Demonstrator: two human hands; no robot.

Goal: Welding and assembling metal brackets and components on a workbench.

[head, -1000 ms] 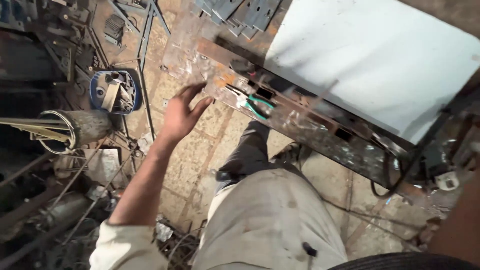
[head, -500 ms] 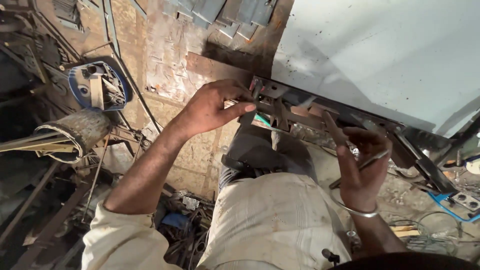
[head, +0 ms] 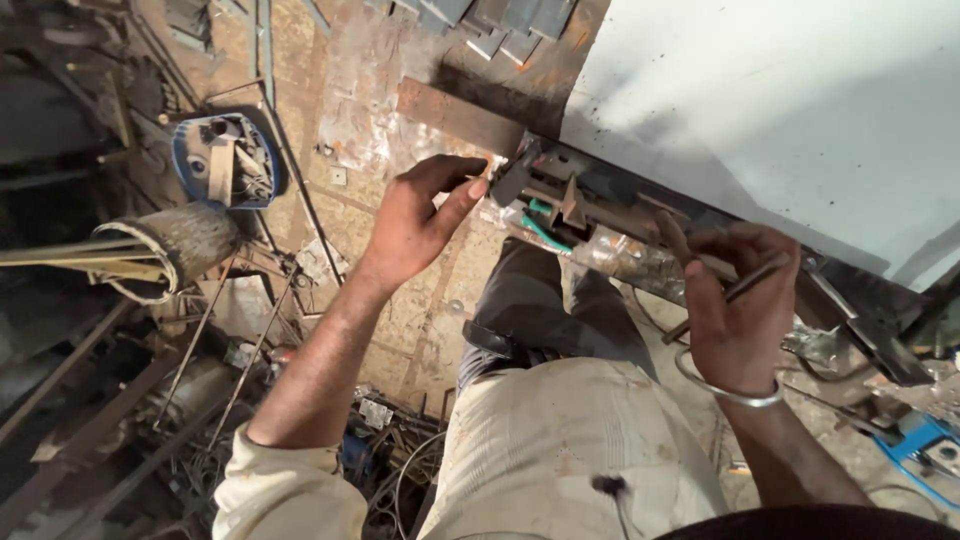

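Partly hidden, the metal frame (head: 600,205) meets left hand (head: 415,225), right hand (head: 735,310).

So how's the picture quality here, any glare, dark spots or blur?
Head view: the pale sheet at upper right is brightly lit, almost washed out; the left side, around the blue tub, sinks into shadow; the left hand and right hand look reasonably sharp; straight edges bow like a wide lens.

The person is wearing a cream shirt (head: 560,450) with its sleeve (head: 285,490) rolled up, grey trousers (head: 535,300), possibly a dark belt (head: 500,345), and a thin metal bangle (head: 725,385) circling the right wrist.
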